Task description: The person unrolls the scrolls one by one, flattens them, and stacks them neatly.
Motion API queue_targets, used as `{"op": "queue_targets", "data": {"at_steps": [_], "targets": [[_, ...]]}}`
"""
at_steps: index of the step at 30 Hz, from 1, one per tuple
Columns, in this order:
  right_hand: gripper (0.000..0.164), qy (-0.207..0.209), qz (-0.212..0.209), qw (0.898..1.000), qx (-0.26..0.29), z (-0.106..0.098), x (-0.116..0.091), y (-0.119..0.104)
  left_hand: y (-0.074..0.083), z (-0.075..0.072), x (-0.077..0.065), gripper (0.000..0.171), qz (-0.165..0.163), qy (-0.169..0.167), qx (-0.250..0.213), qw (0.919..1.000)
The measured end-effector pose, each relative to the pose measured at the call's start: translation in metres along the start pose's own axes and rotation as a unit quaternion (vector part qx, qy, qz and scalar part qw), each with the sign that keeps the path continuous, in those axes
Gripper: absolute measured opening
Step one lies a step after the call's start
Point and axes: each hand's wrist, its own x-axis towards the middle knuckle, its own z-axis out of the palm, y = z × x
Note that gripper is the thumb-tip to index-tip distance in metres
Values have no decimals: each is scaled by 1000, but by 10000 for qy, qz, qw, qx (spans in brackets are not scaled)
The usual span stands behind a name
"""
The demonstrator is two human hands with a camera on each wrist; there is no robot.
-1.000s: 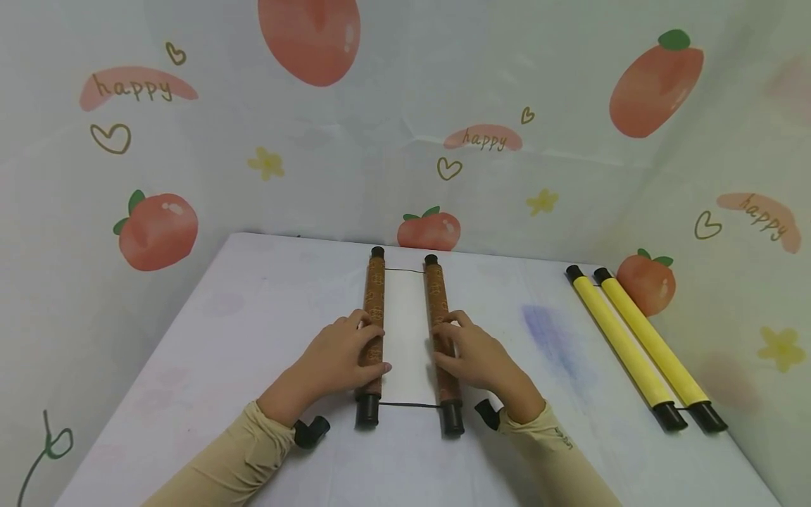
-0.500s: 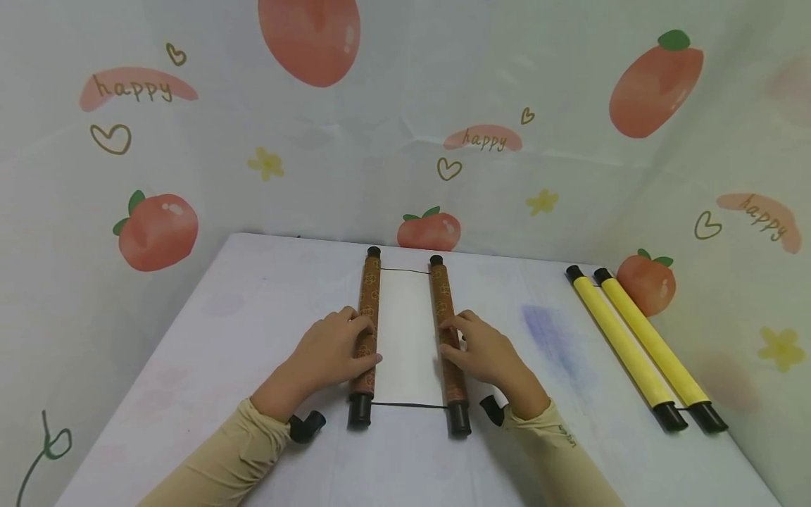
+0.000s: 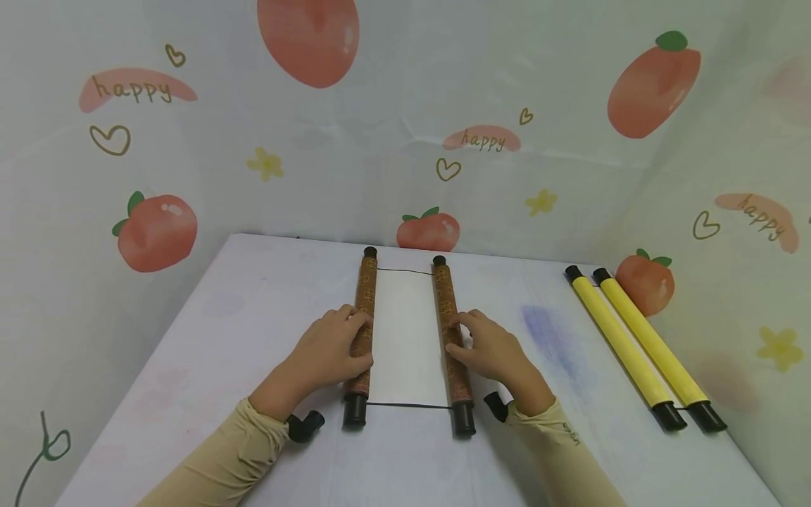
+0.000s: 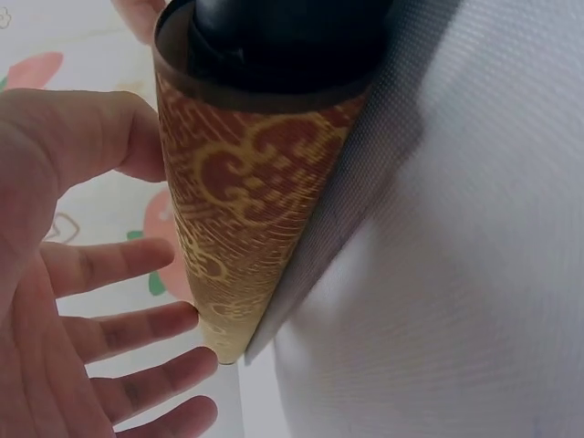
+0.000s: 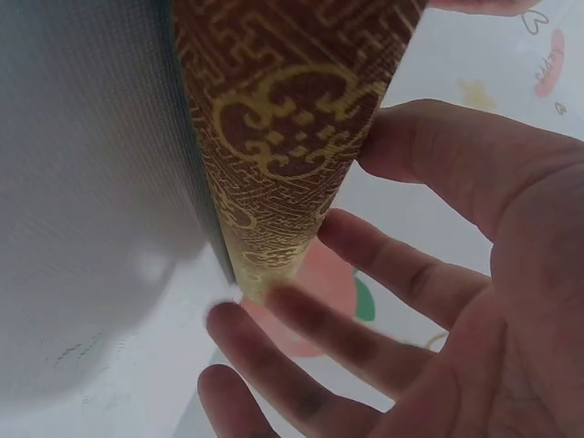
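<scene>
A brown scroll with a gold pattern lies partly unrolled on the table, its blank white sheet showing between the left roll and right roll. Black knobs cap both rolls. My left hand rests its thumb and fingers across the left roll; in the left wrist view the spread fingers of the left hand are nearly straight, thumb tip on the patterned roll. My right hand touches the right roll likewise. In the right wrist view, its fingers spread beside the roll.
A yellow scroll with black knobs lies slanted near the right edge of the white table. Thin dark cords run between the brown rolls at both ends. Behind the table hangs a fruit-printed cloth. Small black pieces sit at both cuffs.
The two brown rolls have moved apart, the left one leftward and the right one rightward, with a hand on each. More white sheet shows between them. The yellow scroll stays put.
</scene>
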Motion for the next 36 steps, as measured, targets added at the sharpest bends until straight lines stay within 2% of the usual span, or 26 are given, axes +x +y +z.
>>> {"op": "queue_targets", "data": {"at_steps": [8,19,25,28,36], "targets": [[46,191,-236,9994,-145,-1,2,1,-2,-3,-1,56,20,-54,-234,9997],[52,28,-485,9988,16,-2,2,4,-3,-4,-2,48,-3,-164,-235,9996],[44,16,-402,9992,11,-4,1,4,-3,-5,-2,44,99,-27,-137,9999],[41,-16,-277,9996,-38,-4,1,6,-4,-6,-2,45,51,-4,-61,10000],[42,-94,-127,9998,-154,-4,4,11,-8,-7,-1,52,-29,-30,60,10000]]}}
